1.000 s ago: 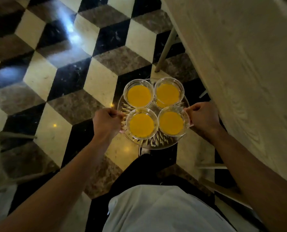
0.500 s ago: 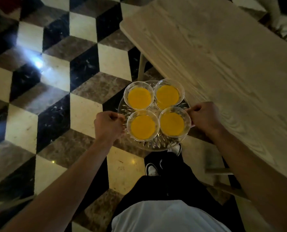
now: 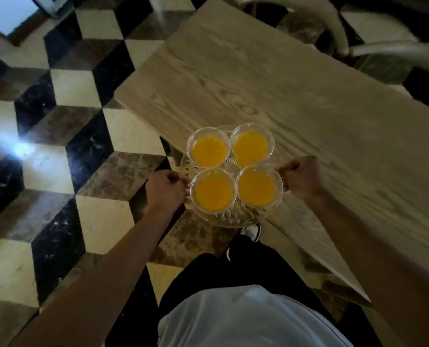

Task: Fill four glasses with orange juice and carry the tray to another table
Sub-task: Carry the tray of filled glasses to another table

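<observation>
A round cut-glass tray (image 3: 229, 219) carries several glasses of orange juice, packed close together: two far ones (image 3: 208, 151) (image 3: 251, 145) and two near ones (image 3: 213, 192) (image 3: 258, 187). My left hand (image 3: 165, 189) grips the tray's left rim and my right hand (image 3: 301, 177) grips its right rim. The tray is held in the air, its far half over the near edge of a light wooden table (image 3: 296, 96), its near half over the floor.
The floor (image 3: 65, 151) is patterned in black, cream and brown marble tiles, with a bright glare at the left. Pale chair parts (image 3: 338, 33) stand behind the table at the top right. My shoe (image 3: 252, 231) shows below the tray.
I have stepped closer to the wooden table, so more of its top is in view and the tray now overlaps its edge. Both hands keep their hold on the tray.
</observation>
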